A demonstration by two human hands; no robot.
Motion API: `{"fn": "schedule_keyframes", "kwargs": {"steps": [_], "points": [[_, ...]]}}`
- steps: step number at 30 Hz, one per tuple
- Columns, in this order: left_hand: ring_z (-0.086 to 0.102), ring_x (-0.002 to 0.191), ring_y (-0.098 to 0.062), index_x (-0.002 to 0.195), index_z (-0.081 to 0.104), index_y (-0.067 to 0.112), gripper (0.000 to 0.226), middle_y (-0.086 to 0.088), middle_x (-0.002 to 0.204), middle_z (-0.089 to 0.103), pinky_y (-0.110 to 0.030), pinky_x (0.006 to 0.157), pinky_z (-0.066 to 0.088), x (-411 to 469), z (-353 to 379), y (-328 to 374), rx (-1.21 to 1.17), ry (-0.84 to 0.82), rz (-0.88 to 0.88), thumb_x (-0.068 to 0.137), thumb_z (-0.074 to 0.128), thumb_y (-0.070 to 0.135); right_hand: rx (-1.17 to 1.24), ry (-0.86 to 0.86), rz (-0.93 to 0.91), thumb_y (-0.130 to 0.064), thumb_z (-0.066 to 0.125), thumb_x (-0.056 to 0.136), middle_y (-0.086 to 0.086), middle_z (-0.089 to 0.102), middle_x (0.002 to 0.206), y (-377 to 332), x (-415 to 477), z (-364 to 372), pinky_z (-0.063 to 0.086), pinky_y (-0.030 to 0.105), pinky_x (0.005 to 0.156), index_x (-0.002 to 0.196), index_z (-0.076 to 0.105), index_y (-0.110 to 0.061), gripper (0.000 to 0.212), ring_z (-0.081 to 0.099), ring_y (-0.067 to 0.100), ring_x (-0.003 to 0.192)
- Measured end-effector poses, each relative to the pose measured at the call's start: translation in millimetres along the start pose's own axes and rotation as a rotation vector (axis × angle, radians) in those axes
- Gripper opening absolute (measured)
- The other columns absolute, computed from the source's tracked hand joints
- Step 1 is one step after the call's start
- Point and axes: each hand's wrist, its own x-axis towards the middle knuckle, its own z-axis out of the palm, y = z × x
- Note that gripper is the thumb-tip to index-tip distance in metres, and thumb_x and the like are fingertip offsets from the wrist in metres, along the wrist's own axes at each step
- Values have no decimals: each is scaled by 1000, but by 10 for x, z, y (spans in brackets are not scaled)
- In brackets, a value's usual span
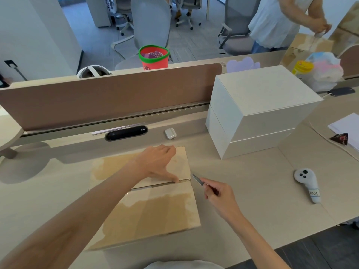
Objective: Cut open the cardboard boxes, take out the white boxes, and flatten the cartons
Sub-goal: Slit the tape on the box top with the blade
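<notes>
A taped brown cardboard box [155,208] lies on the desk in front of me, its top flaps meeting at a centre seam. My left hand [158,163] presses flat on the far flap, thumb resting along the seam. My right hand [217,195] holds a thin utility knife [198,179] just off the box's right edge, blade tip level with the seam's end. Two white boxes [258,111] stand stacked at the right back of the desk.
A white controller [308,184] lies at the right. An earbud case [170,133] and a black cable port [126,133] sit before the brown divider [108,94]. Papers [347,129] lie far right. Another person [281,22] stands behind with more cartons.
</notes>
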Motion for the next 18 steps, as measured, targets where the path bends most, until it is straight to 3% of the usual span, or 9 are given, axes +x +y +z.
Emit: {"fn": "schedule_keyframes", "kwargs": {"steps": [7,10,12,15,18], "points": [[37,126,-23,143,27,17,109,-1,142,38,-41,105,37,33,14,72,-49,-66,-13,63,59,83,20,-40,6,-6,52,96,-5,44,59,-34,17,-25,32,19,55,91,67,-51,48,36,10,57],[40,119,-24,139,28,16,102,-2,134,41,-41,95,45,53,-14,98,-55,-63,-27,65,61,78,1,-47,11,-7,51,96,-7,43,59,-31,36,-32,31,22,55,93,66,-51,47,35,10,58],[43,104,-25,124,36,14,88,-5,120,47,-41,82,50,55,-27,138,33,-30,2,64,59,74,-24,-58,9,-8,51,97,-8,42,60,-13,43,-29,30,22,55,98,68,-48,44,34,10,57],[42,91,-25,108,37,13,75,-6,106,48,-36,67,44,46,-29,172,109,-10,36,63,56,70,-88,-63,-7,-9,49,96,-10,39,59,18,38,-17,29,20,53,109,73,-34,37,31,9,55],[45,90,-26,107,39,12,75,-6,104,49,-33,64,39,68,-48,153,156,0,52,64,56,71,-166,-56,-47,-8,47,94,-8,32,62,34,31,-13,26,25,55,104,72,-17,28,26,10,59]]}}
